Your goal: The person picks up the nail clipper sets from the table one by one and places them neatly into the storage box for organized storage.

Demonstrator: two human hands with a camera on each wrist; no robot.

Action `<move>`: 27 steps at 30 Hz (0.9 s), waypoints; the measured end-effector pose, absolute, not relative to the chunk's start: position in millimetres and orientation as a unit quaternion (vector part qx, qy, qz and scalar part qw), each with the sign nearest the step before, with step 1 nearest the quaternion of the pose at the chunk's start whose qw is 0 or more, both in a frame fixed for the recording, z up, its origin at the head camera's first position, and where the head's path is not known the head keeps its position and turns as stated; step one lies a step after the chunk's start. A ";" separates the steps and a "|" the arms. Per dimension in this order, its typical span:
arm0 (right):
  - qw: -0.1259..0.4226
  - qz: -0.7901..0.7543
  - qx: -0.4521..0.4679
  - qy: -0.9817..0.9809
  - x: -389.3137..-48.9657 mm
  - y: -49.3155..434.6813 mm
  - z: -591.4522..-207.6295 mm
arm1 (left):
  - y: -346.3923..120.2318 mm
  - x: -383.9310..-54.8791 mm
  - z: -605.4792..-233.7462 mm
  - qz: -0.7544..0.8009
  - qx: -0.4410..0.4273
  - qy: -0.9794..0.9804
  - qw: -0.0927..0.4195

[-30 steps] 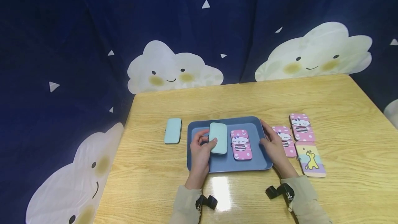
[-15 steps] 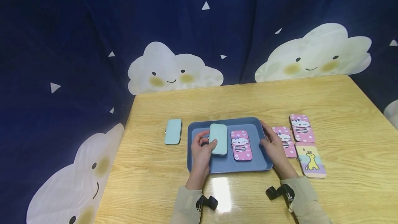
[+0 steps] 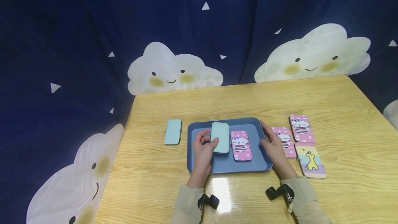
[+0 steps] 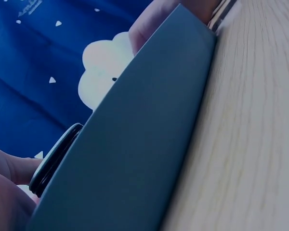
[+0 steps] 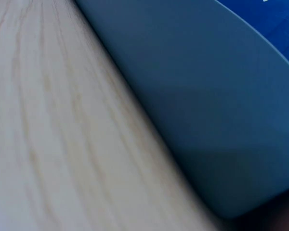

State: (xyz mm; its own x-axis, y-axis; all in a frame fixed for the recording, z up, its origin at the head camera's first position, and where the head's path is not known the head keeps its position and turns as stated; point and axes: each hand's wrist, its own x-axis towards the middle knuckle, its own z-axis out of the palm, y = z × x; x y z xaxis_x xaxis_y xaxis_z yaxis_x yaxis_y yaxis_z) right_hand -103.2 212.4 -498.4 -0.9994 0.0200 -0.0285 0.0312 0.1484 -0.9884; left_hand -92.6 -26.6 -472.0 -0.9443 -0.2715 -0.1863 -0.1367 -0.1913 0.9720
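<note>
My left hand (image 3: 203, 151) pinches a mint-green clasp case (image 3: 220, 137), thumb on top, over the left half of a blue tray (image 3: 199, 124). In the left wrist view, the case (image 4: 58, 156) shows edge-on above the rim, with the tray's outer wall (image 4: 135, 130) in front. My right hand (image 3: 274, 146) grips the tray's right side, its thumb inside the rim and fingers outside. Inside the tray, just right of the mint case, lies a pink cat-print case (image 3: 241, 145). The right wrist view is filled mostly by the tray's outer wall (image 5: 197, 96).
Left of the tray, a second mint-green case (image 3: 172, 131) lies on the wooden table (image 3: 149, 182). To the right are two more pink cat-print cases (image 3: 301, 129), one partly behind my right hand, and a striped giraffe case (image 3: 310, 160). A dark blue cloud-print curtain (image 3: 236, 27) hangs behind.
My left hand has shifted slightly right with the mint-green case, closer to the pink case in the tray. The right hand and tray have stayed in place.
</note>
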 end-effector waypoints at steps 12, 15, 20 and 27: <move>0.009 -0.647 0.022 0.762 -103.6 211.8 -499.1 | -18.0 -91.9 -469.6 -0.761 0.160 -0.627 0.040; 0.008 -0.648 0.022 0.761 -103.7 212.0 -499.1 | -16.0 -91.7 -470.0 -0.762 0.163 -0.626 0.037; 0.007 -0.649 0.019 0.760 -103.4 212.5 -499.2 | -10.8 -90.8 -471.5 -0.761 0.167 -0.626 0.038; 0.003 -0.649 0.015 0.761 -103.8 212.8 -500.3 | -1.6 -90.2 -474.4 -0.761 0.171 -0.624 0.049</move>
State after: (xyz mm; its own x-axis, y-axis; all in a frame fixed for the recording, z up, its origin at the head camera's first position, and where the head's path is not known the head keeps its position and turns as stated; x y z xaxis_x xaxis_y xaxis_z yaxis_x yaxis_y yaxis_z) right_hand -103.8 212.8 -500.3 -0.9995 0.0192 -0.0250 0.0277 0.1573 -0.9872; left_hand -90.2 -1.6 -474.4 -0.9367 -0.2877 -0.1995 -0.1395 -0.2158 0.9664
